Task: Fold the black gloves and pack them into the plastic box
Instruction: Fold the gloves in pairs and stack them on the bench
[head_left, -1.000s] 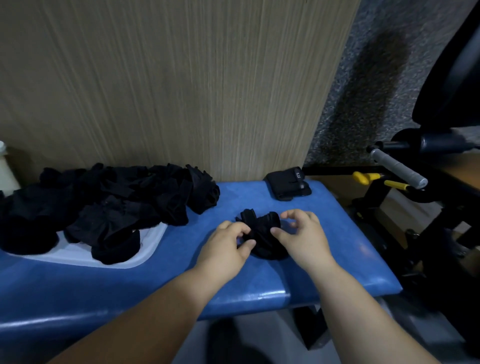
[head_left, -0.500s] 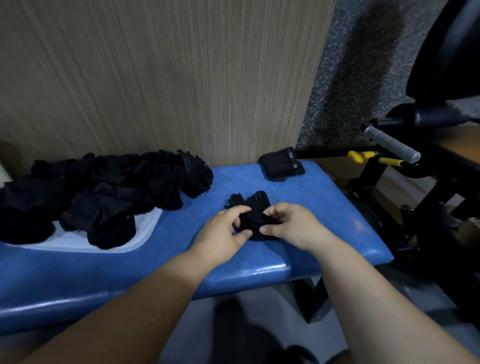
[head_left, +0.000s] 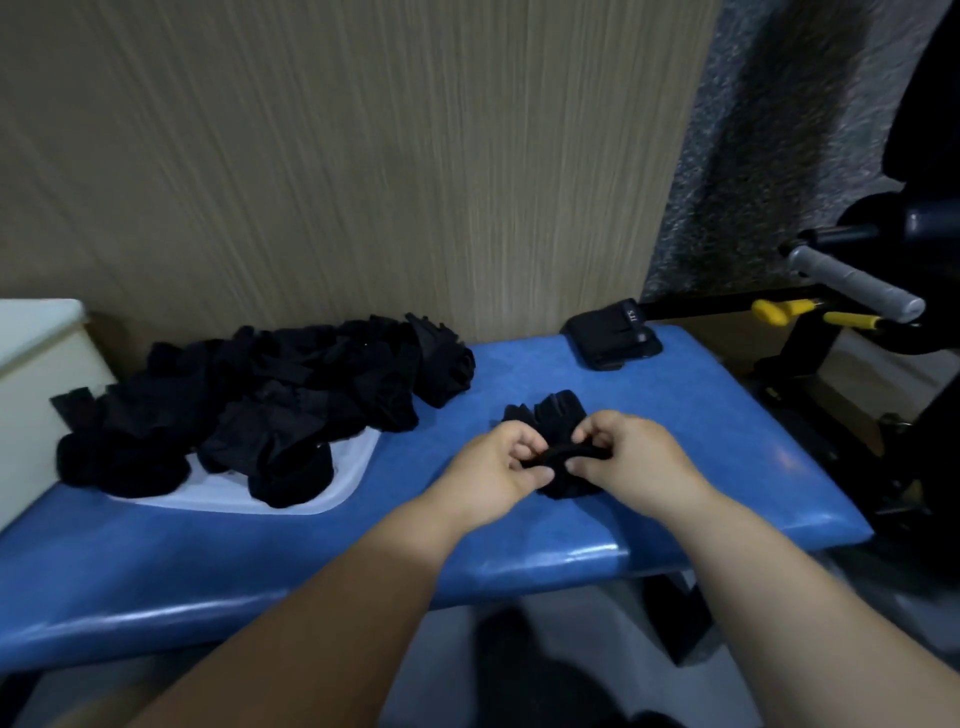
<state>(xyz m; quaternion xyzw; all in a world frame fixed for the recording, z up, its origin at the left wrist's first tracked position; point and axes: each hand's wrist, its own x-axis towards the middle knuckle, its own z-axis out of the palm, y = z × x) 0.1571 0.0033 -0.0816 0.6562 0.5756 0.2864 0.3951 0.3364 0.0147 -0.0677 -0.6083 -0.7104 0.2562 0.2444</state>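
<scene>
Left fingers (head_left: 522, 441) were curled, thumb pressed toward them, pinching the near edge of one black glove (head_left: 553, 413). Right fingers (head_left: 597, 434) were curled the same way, pinching the same band of fabric from the other side. Fingertips of the two hands nearly met over the fabric; couldn't tell if they touched. Left hand (head_left: 493, 467) and right hand (head_left: 641, 462) sat side by side, both forearms coming in from the bottom edge.

The glove was bunched between them, its far end fanned out past the knuckles. It lay on the blue padded bench (head_left: 701, 426), right of centre, toward the front edge, outside the tray.

Glove pile (head_left: 291, 400) lay well left of the hands, heaped against the wall, partly on a white tray (head_left: 345, 480) and spilling past its far rim onto the bench. Pale box (head_left: 36, 374) stood at the left edge, just beside the pile; its inside was out of view.

One more dark folded item (head_left: 613, 338), with a strap and small lettering, lay at the far right corner of the bench, apart from everything else.

Wood-grain panel (head_left: 363, 156) stood behind. Off the bench's right side: grey grip bar (head_left: 852, 283) and yellow handles (head_left: 779, 310) on a black frame (head_left: 810, 353)
</scene>
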